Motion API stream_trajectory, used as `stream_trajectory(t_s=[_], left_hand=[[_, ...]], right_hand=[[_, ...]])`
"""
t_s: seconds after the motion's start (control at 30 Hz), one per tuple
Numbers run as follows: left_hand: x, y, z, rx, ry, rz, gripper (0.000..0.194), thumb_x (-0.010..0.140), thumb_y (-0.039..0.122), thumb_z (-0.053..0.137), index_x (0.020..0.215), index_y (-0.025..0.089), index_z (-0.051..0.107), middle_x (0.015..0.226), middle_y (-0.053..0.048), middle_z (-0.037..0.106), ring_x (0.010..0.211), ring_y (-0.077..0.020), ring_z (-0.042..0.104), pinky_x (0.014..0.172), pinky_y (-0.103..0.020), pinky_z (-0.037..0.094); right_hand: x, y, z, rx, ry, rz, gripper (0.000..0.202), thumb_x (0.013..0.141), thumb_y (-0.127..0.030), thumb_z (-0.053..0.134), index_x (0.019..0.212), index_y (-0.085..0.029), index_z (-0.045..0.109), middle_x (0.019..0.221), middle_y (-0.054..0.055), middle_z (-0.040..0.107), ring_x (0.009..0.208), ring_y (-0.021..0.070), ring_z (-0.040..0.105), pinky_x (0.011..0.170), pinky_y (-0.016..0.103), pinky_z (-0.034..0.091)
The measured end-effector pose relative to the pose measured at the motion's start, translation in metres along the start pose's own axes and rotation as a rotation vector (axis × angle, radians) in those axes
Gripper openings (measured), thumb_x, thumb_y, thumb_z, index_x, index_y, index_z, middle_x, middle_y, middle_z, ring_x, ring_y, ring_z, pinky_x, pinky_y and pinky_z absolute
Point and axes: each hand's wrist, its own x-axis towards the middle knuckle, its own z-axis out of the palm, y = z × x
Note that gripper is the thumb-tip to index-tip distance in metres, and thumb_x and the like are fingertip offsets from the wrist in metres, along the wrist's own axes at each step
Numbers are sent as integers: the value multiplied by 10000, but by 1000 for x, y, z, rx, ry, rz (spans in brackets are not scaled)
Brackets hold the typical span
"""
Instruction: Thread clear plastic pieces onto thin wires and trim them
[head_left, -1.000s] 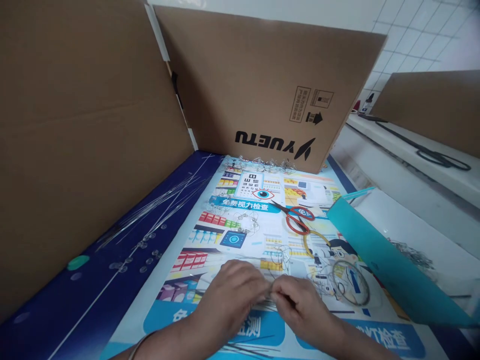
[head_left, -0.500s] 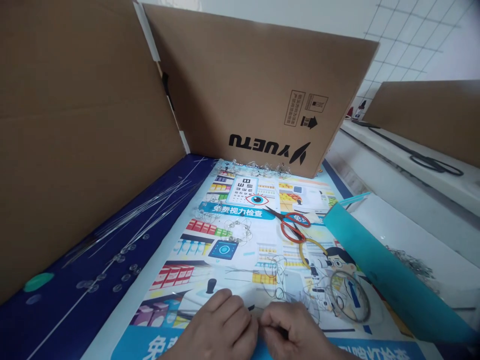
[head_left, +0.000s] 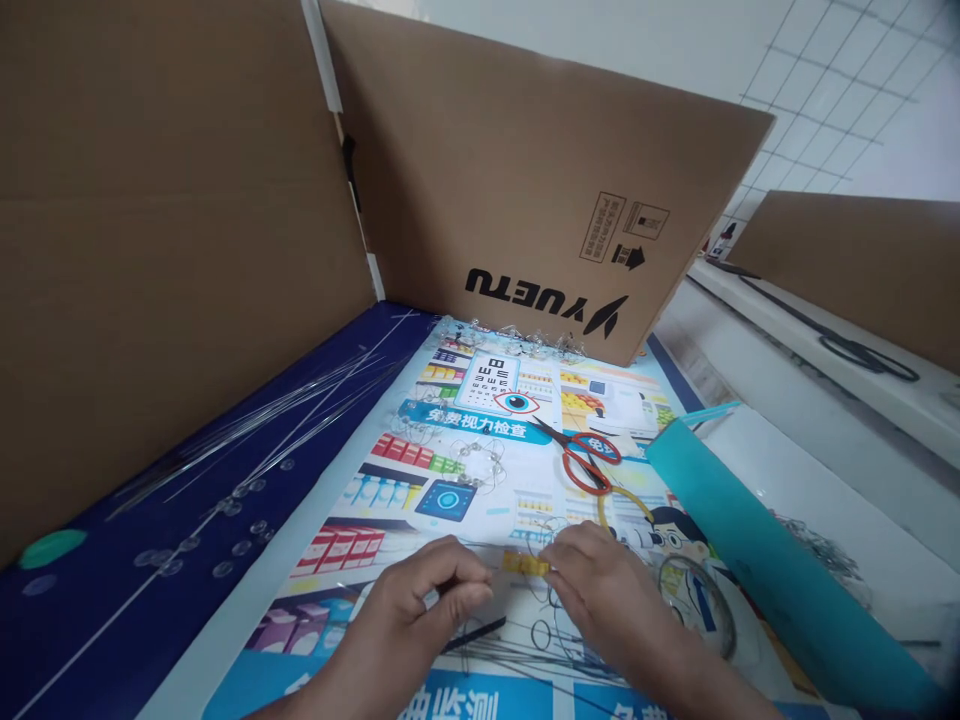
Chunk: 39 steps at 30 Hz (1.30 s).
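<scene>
My left hand [head_left: 420,605] is raised over the printed sheet, thumb and index finger pinched together; whatever is between them is too thin to make out. Facing it across a small gap, my right hand [head_left: 611,590] also has its fingertips closed, close to some thin wire loops [head_left: 553,530]. I cannot tell if a wire runs between the two. Below the hands lie several straight thin wires [head_left: 525,655] and a short black strip [head_left: 476,634]. Farther back are red-handled scissors [head_left: 589,460], partly open, and a ring of clear beads on wire [head_left: 480,463].
Cardboard panels [head_left: 525,170] stand at the back and left. On the blue surface at left are long wires [head_left: 262,420], loose clear beads [head_left: 240,548] and a green disc [head_left: 52,549]. A teal-sided box [head_left: 780,560] with small wire pieces is at right. Beaded wire pieces [head_left: 525,340] line the back.
Both hands have moved up and away from the front edge and have come apart. The straight wires and black strip beneath them now show. The view has shifted slightly.
</scene>
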Motion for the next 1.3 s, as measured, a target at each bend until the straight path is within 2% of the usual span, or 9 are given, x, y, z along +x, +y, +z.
stream_trajectory(t_s=[0.13, 0.33, 0.63, 0.77, 0.9, 0.97, 1.03, 1.3], left_hand=[[3, -2, 2, -232, 20, -157, 194, 762, 367, 583, 690, 187, 581, 655, 12, 486, 622, -125, 412, 571, -227, 336], [4, -5, 3, -401, 74, -232, 196, 726, 378, 626, 710, 187, 587, 648, 25, 482, 618, -114, 392, 577, -219, 329], [3, -12, 6, -429, 65, -249, 198, 740, 372, 614, 701, 185, 562, 617, 31, 456, 599, -109, 374, 564, -219, 311], [4, -14, 7, -421, 53, -241, 195, 746, 376, 608, 710, 188, 569, 635, 27, 461, 615, -113, 382, 585, -223, 325], [4, -12, 7, -409, 54, -266, 200, 742, 388, 605, 726, 190, 580, 641, 22, 466, 618, -118, 385, 585, -223, 331], [4, -10, 7, -402, 51, -286, 208, 742, 394, 603, 713, 190, 574, 639, 24, 462, 621, -119, 384, 590, -223, 332], [4, -8, 7, -402, 46, -298, 213, 741, 399, 605, 708, 192, 570, 647, 25, 463, 625, -118, 383, 597, -223, 332], [4, -12, 8, -409, 40, -307, 209, 741, 403, 609, 723, 198, 575, 646, 27, 457, 629, -121, 379, 602, -227, 325]], right_hand=[[8, -1, 9, -221, -67, -112, 76, 805, -121, 540, 838, -174, 584, 848, 56, 585, 810, 199, 490, 694, 309, 362], [6, 12, 10, -311, -91, -83, 118, 749, -58, 562, 782, -172, 565, 803, 53, 573, 766, 196, 475, 683, 312, 331], [0, 33, -4, -269, -152, -16, 217, 834, -122, 461, 646, -181, 553, 664, 22, 573, 641, 147, 493, 574, 260, 291], [1, 40, -10, -262, -146, 41, 237, 841, -143, 450, 642, -180, 575, 664, 29, 589, 671, 151, 521, 587, 254, 308], [4, 43, -9, -205, -104, 105, 166, 831, -154, 468, 821, -193, 629, 779, 46, 615, 789, 173, 541, 679, 260, 360], [5, 42, -8, -177, -98, 96, 206, 835, -157, 460, 954, -207, 621, 853, 53, 619, 851, 180, 535, 732, 266, 372], [6, 40, -9, -148, -118, 75, 227, 849, -175, 444, 997, -215, 612, 896, 58, 615, 886, 181, 526, 765, 267, 375], [6, 38, -5, -89, -142, 100, 219, 888, -204, 399, 796, -193, 598, 849, 49, 578, 854, 165, 511, 755, 252, 376]])
